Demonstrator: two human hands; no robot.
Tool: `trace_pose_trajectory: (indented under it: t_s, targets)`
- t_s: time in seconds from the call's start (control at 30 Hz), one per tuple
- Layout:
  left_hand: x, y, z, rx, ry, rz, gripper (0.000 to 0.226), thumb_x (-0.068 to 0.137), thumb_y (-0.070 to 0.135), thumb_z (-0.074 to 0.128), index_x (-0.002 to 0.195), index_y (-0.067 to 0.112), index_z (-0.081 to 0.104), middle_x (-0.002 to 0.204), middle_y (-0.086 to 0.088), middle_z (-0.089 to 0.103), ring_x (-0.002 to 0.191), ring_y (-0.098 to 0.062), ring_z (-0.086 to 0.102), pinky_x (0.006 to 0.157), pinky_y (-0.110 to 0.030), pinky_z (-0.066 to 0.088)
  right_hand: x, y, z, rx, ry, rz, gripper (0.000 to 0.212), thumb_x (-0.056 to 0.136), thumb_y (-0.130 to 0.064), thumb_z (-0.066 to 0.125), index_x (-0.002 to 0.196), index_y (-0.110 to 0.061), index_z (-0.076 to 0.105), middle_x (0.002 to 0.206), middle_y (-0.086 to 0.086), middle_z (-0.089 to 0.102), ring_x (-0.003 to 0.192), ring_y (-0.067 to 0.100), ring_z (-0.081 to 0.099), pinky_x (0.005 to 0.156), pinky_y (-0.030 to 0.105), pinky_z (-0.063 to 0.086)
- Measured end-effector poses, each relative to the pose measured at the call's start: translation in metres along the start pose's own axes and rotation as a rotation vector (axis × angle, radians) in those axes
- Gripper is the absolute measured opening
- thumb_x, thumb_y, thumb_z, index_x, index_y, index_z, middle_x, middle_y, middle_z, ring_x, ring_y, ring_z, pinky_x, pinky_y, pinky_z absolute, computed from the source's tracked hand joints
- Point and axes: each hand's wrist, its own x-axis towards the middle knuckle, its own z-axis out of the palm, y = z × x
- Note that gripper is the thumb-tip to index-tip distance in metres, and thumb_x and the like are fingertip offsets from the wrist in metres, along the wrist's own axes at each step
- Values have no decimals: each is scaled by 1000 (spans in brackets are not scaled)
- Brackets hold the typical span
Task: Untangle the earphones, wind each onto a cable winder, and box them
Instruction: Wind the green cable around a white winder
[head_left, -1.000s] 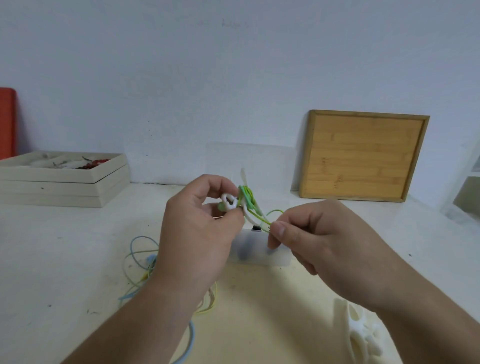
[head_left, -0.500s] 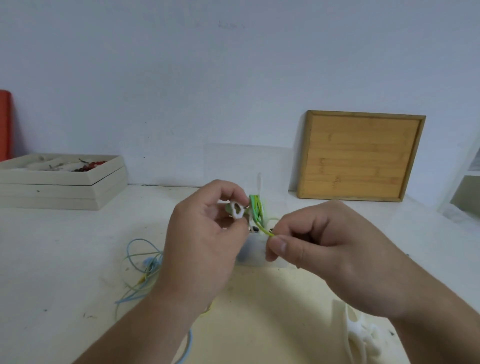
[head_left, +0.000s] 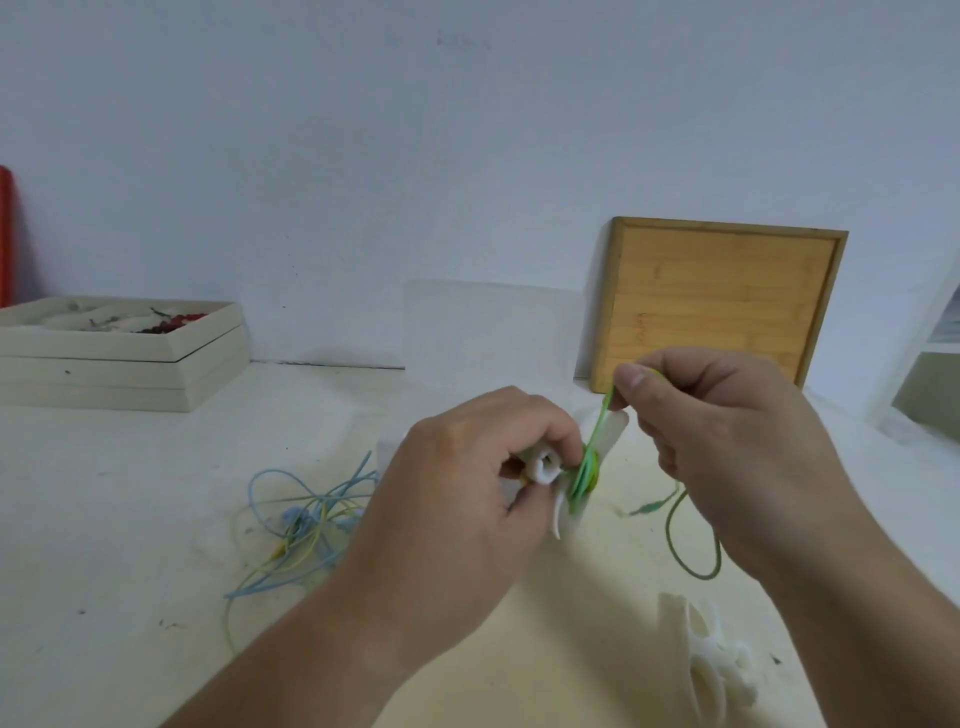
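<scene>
- While the left hand (head_left: 467, 483) curls its fingers round a white cable winder (head_left: 544, 466) above the worktop (head_left: 130, 519), green earphone cable (head_left: 588, 470) sits wrapped about the winder's middle.
- Right hand (head_left: 727, 431) pinches that green cable between thumb and forefinger, just above the winder; a slack loop hangs below.
- Blue and yellow earphones (head_left: 306, 519) lie tangled on the worktop, left of the hands.
- Spare white winders (head_left: 711, 660) lie at lower right.

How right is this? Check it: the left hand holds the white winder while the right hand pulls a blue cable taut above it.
Wrong colour. The head view shows the left hand holding the white winder while the right hand pulls a green cable taut above it; the blue cable lies on the table.
</scene>
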Motion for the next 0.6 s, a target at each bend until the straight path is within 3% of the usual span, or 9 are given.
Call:
trace_pose_trajectory:
  t_s: [0.13, 0.27, 0.37, 0.47, 0.6]
  targets:
    - [-1, 1, 2, -187, 17, -136, 32, 79, -10, 68, 81, 23, 67, 79, 6, 69, 75, -12, 69, 67, -23, 54, 1, 0, 0, -43, 31, 48, 28, 90, -35, 66, 70, -16, 70, 52, 8, 35, 47, 18, 28, 44, 29, 26]
    - [0, 3, 1, -447, 23, -257, 31, 81, -11, 65, 80, 20, 66, 74, -7, 74, 57, -11, 62, 48, -15, 39, 0, 6, 7, -154, -197, 153, 35, 94, -36, 63, 68, -14, 67, 54, 8, 39, 53, 21, 31, 54, 36, 28]
    - [1, 1, 0, -455, 119, -276, 36, 82, -14, 65, 82, 22, 65, 76, -5, 76, 63, -12, 70, 54, -15, 45, -2, 10, 13, -211, -368, 174, 35, 100, -30, 53, 76, -8, 67, 54, -2, 42, 54, 18, 34, 54, 34, 30]
    - [3, -5, -2, -341, 224, -290, 34, 81, -7, 70, 83, 26, 64, 74, 1, 76, 62, -14, 71, 55, -16, 46, -4, 9, 16, -177, -522, 151, 33, 104, -30, 48, 85, -19, 73, 53, -10, 44, 51, 13, 36, 55, 32, 34]
    - [2, -13, -2, -271, 260, -321, 34, 79, -5, 71, 84, 28, 64, 76, 3, 76, 67, -19, 73, 62, -24, 51, -5, 6, 15, -161, -633, 120, 27, 103, -26, 51, 93, -21, 75, 53, -11, 43, 51, 9, 41, 56, 34, 47]
